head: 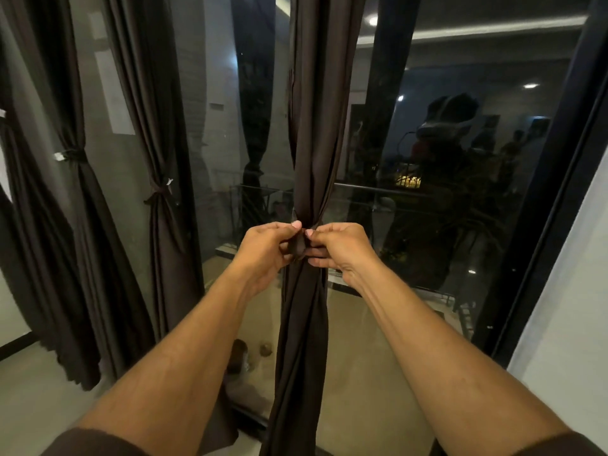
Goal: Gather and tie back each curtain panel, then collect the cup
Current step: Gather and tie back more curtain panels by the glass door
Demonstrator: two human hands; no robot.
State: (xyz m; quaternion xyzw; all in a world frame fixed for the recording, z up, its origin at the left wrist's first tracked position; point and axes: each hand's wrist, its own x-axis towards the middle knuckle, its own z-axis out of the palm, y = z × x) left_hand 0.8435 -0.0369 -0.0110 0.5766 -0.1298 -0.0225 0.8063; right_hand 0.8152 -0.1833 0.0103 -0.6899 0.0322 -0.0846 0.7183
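Note:
A dark brown curtain panel point(312, 126) hangs gathered into a narrow column in the middle of the window. Both hands meet at its waist. My left hand point(268, 246) pinches the dark tie-back band point(298, 246) from the left, thumb and fingers curled on it. My right hand point(340, 246) pinches the same band from the right. Two more panels stand to the left, one point(158, 159) tied at its waist, another point(74, 159) tied further left. No cup is in view.
Large glass window point(444, 192) with a black frame point(543, 209) on the right, dark outside with room reflections. A white wall point(566, 324) borders the far right. Pale floor point(29, 406) lies at the lower left.

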